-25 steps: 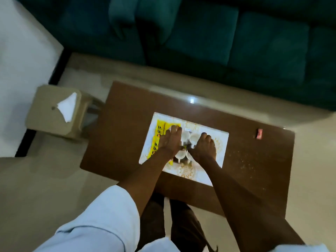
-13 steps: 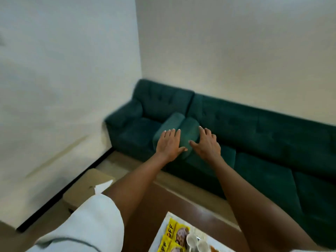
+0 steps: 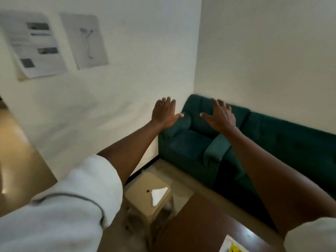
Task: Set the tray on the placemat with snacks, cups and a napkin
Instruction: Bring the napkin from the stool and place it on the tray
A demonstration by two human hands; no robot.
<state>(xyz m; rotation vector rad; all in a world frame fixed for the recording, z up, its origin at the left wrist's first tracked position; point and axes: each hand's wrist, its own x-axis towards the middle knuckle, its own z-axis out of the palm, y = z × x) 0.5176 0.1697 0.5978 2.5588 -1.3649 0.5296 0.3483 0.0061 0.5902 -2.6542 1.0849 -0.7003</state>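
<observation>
My left hand (image 3: 164, 113) and my right hand (image 3: 221, 115) are raised in the air in front of me, palms down, fingers spread, holding nothing. Both are far above the brown table (image 3: 200, 224). Only a corner of the white tray or placemat (image 3: 225, 244) with a yellow snack packet (image 3: 234, 249) shows at the bottom edge. A white folded napkin (image 3: 158, 194) lies on a beige plastic stool (image 3: 145, 193) left of the table. The cups are out of view.
A dark green sofa (image 3: 254, 142) runs along the right wall into the corner. Two paper sheets (image 3: 54, 44) hang on the left wall. A doorway and tan floor (image 3: 11, 151) lie at far left.
One second ago both hands rested on the cups on the tray. They have lifted off and spread open, and the view has swung up and left, away from the tray.
</observation>
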